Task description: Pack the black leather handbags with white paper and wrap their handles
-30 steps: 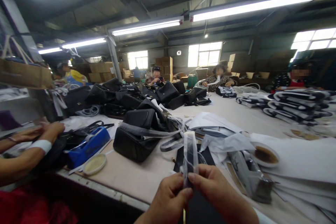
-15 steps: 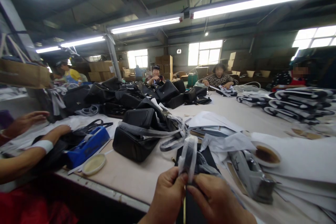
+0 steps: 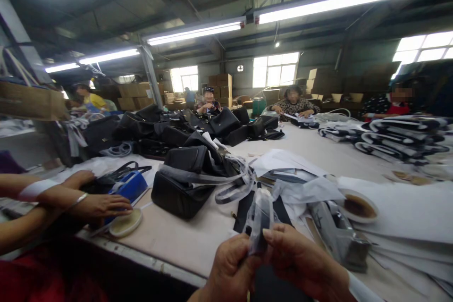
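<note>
A dark strap in clear plastic film (image 3: 261,214) is bent into a loop and stands up between my hands at the table's near edge. My left hand (image 3: 230,262) is closed around its lower end. With thumb and fingertips, my right hand (image 3: 300,257) pinches the right side of the loop. Beneath and behind them lies a flat black piece (image 3: 244,207), partly hidden by the loop and my hands. Just beyond, a black handbag (image 3: 182,184) rests on the table, a film-wrapped strap (image 3: 201,177) trailing from it.
A grey metal tape dispenser (image 3: 341,236), a bowl of brown liquid (image 3: 359,205) and white paper sheets (image 3: 406,217) lie right. At left, a co-worker's hand (image 3: 102,205) is over a pale round dish (image 3: 125,223) near a blue dispenser (image 3: 130,186). Black bags (image 3: 166,134) are heaped behind.
My right hand has shifted slightly right and up, from the strap's base to the loop's side. The wrapped loop has spread wider. At left, the co-worker's hand has reached across to the round dish.
</note>
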The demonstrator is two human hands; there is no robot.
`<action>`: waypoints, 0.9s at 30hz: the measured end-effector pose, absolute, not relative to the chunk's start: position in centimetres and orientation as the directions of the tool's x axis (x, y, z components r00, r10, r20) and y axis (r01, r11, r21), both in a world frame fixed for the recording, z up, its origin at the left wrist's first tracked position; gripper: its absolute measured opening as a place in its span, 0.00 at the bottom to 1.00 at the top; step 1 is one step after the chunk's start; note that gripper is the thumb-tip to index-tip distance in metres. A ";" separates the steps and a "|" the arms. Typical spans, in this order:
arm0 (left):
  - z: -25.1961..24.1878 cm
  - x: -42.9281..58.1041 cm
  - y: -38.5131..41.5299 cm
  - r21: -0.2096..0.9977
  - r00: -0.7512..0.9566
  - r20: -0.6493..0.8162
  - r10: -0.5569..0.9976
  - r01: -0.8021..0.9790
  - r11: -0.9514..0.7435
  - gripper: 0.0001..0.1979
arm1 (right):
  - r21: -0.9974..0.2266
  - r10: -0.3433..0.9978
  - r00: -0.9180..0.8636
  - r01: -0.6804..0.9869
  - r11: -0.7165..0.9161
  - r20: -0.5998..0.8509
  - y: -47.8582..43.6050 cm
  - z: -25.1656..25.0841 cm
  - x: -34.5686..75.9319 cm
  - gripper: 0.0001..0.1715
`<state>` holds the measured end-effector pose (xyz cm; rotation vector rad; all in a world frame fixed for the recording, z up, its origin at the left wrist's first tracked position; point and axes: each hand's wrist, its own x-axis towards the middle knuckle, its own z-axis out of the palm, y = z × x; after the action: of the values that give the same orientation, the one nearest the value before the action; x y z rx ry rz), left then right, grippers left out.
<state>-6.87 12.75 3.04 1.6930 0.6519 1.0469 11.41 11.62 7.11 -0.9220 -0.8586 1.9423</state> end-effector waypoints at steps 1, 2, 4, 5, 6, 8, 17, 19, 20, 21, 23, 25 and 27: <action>3.0 -7.0 12.8 0.929 0.486 0.349 0.801 -0.065 -0.366 0.17 | -0.799 0.865 -0.412 -0.395 -0.453 -0.287 11.6 6.9 11.3 0.30; 3.0 -7.0 12.8 0.923 0.491 0.359 0.794 -0.059 -0.380 0.16 | -0.795 0.870 -0.399 -0.407 -0.450 -0.288 11.6 6.9 11.1 0.29; 3.6 -7.2 12.9 0.908 0.500 0.375 0.781 -0.028 -0.418 0.16 | -0.809 0.885 -0.356 -0.397 -0.433 -0.299 11.5 7.1 10.7 0.27; 4.0 -7.3 12.9 0.902 0.509 0.377 0.774 -0.012 -0.431 0.16 | -0.830 0.894 -0.329 -0.368 -0.419 -0.306 11.5 7.3 10.6 0.25; 4.4 -7.4 12.9 0.900 0.520 0.371 0.769 0.001 -0.435 0.16 | -0.861 0.905 -0.302 -0.321 -0.394 -0.301 11.5 7.6 10.4 0.24; 5.2 -7.5 12.9 0.922 0.545 0.328 0.772 -0.008 -0.387 0.16 | -0.939 0.939 -0.259 -0.199 -0.281 -0.226 11.5 8.3 10.3 0.21; 5.5 -5.8 12.9 0.868 0.440 -0.218 0.871 -0.320 0.379 0.23 | -0.501 0.849 -0.287 0.706 0.501 0.444 10.5 5.0 9.8 0.12; 5.6 -5.3 12.7 0.846 0.431 -0.255 0.866 -0.334 0.415 0.25 | -0.359 0.777 -0.338 0.740 0.568 0.532 10.5 4.1 9.8 0.13; 5.7 -5.1 12.7 0.849 0.422 -0.259 0.869 -0.329 0.412 0.25 | -0.304 0.749 -0.353 0.754 0.582 0.560 10.6 3.7 9.8 0.13; 5.7 -4.9 12.6 0.861 0.413 -0.253 0.875 -0.317 0.398 0.25 | -0.252 0.723 -0.364 0.767 0.591 0.587 10.8 3.3 9.8 0.13; 5.5 -4.7 12.6 0.909 0.379 -0.198 0.904 -0.274 0.314 0.28 | -0.154 0.648 -0.385 0.773 0.615 0.657 11.4 2.6 10.0 0.12; 5.1 -4.8 12.9 0.963 0.333 -0.109 0.937 -0.197 0.183 0.31 | -0.101 0.570 -0.398 0.751 0.652 0.719 12.1 2.3 10.2 0.12; 5.0 -5.1 13.4 0.991 0.300 -0.058 0.952 -0.095 0.091 0.33 | -0.295 0.676 -0.329 0.714 0.635 0.659 12.5 2.5 10.4 0.13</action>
<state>-5.09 13.39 4.98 1.2038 0.9452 0.9826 10.39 12.52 2.51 -1.0826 -2.0692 -0.0610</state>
